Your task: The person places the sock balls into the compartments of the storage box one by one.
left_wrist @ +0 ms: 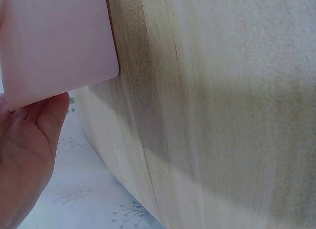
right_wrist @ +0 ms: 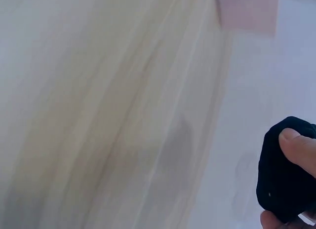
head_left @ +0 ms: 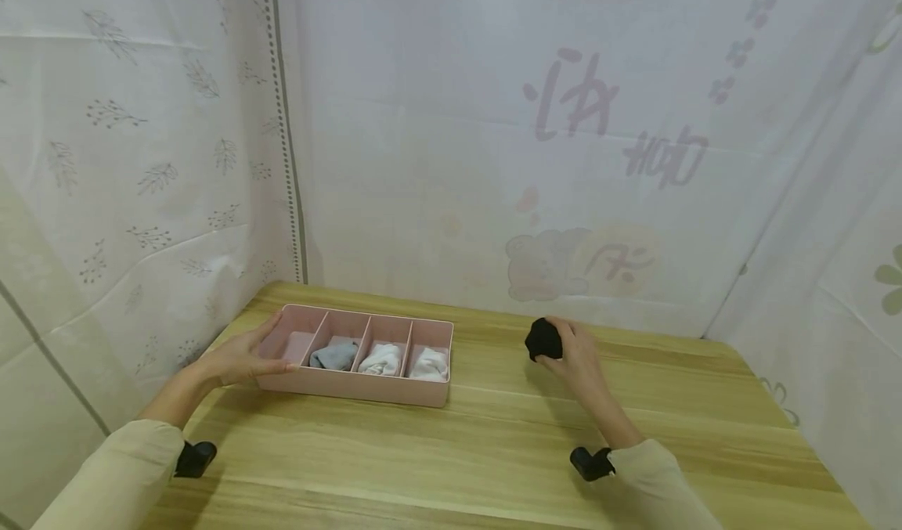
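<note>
A pink divided storage box (head_left: 352, 387) lies at the left of the table. My left hand (head_left: 243, 358) grips its left end, thumb along the front wall and fingers round the end; the box's end wall (left_wrist: 59, 46) fills a corner of the left wrist view. To the right, my right hand (head_left: 579, 358) holds a black balled-up sock (head_left: 543, 340) above the table, thumb pressed on it in the right wrist view. Inside the box, a grey cloth bundle (head_left: 334, 355) and two white cloth bundles, one in the third compartment (head_left: 381, 360) and one in the rightmost (head_left: 429, 365), fill three compartments. The leftmost compartment shows bare floor.
The wood-grain table (head_left: 423, 467) reaches back to a printed white curtain (head_left: 423, 162), with more curtain at both sides. Black wrist mounts (head_left: 592, 464) stick out beside both sleeves. Bare tabletop lies between the box and my right hand.
</note>
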